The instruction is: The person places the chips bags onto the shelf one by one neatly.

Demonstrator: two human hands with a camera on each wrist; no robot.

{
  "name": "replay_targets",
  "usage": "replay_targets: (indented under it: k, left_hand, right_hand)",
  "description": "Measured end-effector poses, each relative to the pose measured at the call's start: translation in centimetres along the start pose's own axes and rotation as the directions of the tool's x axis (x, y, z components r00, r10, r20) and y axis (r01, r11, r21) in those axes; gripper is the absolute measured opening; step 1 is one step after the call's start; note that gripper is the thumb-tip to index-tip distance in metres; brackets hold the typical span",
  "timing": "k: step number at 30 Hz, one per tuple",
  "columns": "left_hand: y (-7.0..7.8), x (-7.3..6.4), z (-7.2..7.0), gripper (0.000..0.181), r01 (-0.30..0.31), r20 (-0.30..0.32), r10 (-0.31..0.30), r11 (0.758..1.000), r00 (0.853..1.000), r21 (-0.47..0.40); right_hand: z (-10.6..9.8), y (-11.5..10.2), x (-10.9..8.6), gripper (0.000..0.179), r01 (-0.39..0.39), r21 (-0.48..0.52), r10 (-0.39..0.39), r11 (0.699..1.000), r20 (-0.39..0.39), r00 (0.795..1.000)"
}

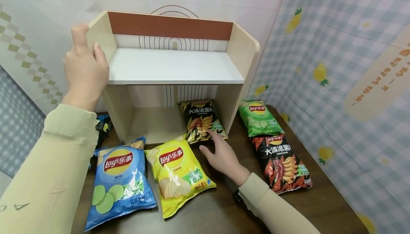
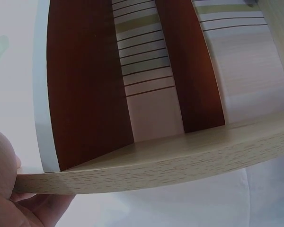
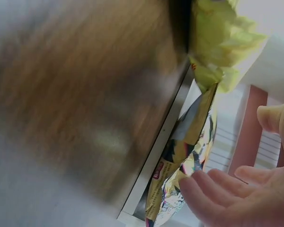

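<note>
My left hand grips the upper left side panel of a small wooden shelf; the left wrist view shows thumb and fingers on either side of the panel's edge. A black and gold bag of Lay's potato chips leans inside the lower compartment, at its right side. My right hand reaches to that bag's lower front, its fingers extended and not wrapped around it. Fingertips lie against or very near the bag's shiny surface in the right wrist view.
A blue chip bag and a yellow one lie on the dark table before the shelf. To the right lie a green bag and a black-and-red bag. A dark object sits left of the shelf.
</note>
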State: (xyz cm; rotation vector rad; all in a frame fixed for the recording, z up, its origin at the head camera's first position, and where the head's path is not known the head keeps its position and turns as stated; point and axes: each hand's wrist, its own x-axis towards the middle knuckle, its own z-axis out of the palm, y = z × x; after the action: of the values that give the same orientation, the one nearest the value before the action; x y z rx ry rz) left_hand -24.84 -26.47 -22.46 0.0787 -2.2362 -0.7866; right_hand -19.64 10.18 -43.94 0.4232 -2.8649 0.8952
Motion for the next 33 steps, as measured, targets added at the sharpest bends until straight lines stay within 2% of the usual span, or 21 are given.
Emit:
replay_targets:
  k: [6, 10, 17, 22, 27, 33]
  left_hand:
    - [0.1, 0.0, 0.0, 0.043, 0.0, -0.001, 0.0, 1.0, 1.0, -0.006]
    - [0.1, 0.1, 0.1, 0.043, -0.003, -0.003, 0.003, 1.0, 1.0, -0.011]
    - [-0.3, -0.1, 0.3, 0.044, 0.004, -0.006, -0.004, 1.0, 1.0, -0.008]
    - [0.0, 0.1, 0.2, 0.044, -0.011, -0.011, 0.011, 1.0, 1.0, 0.006]
    - [0.1, -0.1, 0.2, 0.044, 0.005, 0.011, -0.005, 1.0, 1.0, 0.0]
    - [0.0, -0.2, 0.1, 0.044, 0.008, 0.004, -0.008, 1.0, 1.0, -0.002]
  right_hand:
    - [0.1, -0.4, -1.3, 0.08, 0.005, 0.082, -0.01, 0.997, 0.054, 0.998]
    - [0.3, -0.9, -2.1, 0.081, 0.002, 0.097, -0.013, 0.995, 0.107, 0.994]
    - [1.2, -1.5, -3.3, 0.087, 0.004, 0.066, -0.019, 0.998, 0.23, 0.973]
    - [1.9, -2.0, -3.6, 0.093, 0.012, 0.029, -0.02, 0.999, 0.266, 0.964]
    - [2.5, -2.5, -4.0, 0.102, 0.019, 0.014, -0.022, 1.0, 0.314, 0.949]
    - [3.1, -2.9, -4.0, 0.107, -0.044, 0.069, 0.015, 0.997, 0.371, 0.928]
